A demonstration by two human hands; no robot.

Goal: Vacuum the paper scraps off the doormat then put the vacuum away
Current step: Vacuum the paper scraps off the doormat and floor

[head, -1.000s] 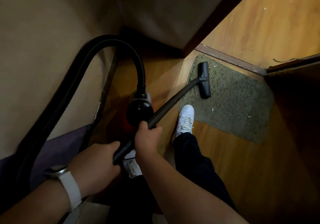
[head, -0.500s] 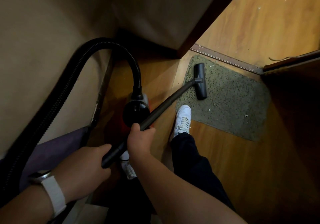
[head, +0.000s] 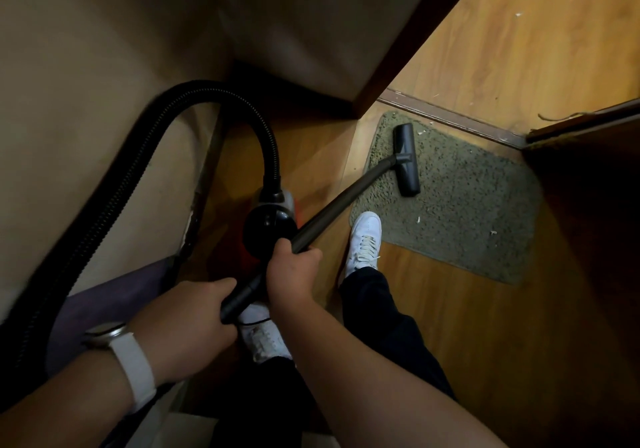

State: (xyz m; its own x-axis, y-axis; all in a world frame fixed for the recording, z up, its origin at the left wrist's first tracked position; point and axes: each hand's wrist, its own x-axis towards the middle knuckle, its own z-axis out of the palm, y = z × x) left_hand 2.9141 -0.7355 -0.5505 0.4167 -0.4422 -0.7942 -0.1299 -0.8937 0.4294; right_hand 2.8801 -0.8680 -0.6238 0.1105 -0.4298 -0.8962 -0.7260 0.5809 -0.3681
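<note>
Left hand (head: 188,319): grip wrapped around the near end of the wand; white strap on the wrist.
Right hand (head: 292,276): grip clenched around the smooth dark wand (head: 341,201), farther along.
Hose (head: 114,201): black, ribbed, arching into the round canister (head: 270,224), partly hidden.
Floor head (head: 406,160): flat bar on the doormat's far-left corner.
Doormat (head: 467,198): coarse, green; pale paper scraps (head: 493,232) near its near edge.

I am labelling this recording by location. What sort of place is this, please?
Probably a doorway inside a home. A green doormat lies on wood-look flooring beside a door threshold strip, and a canister vacuum stands by the wall.
</note>
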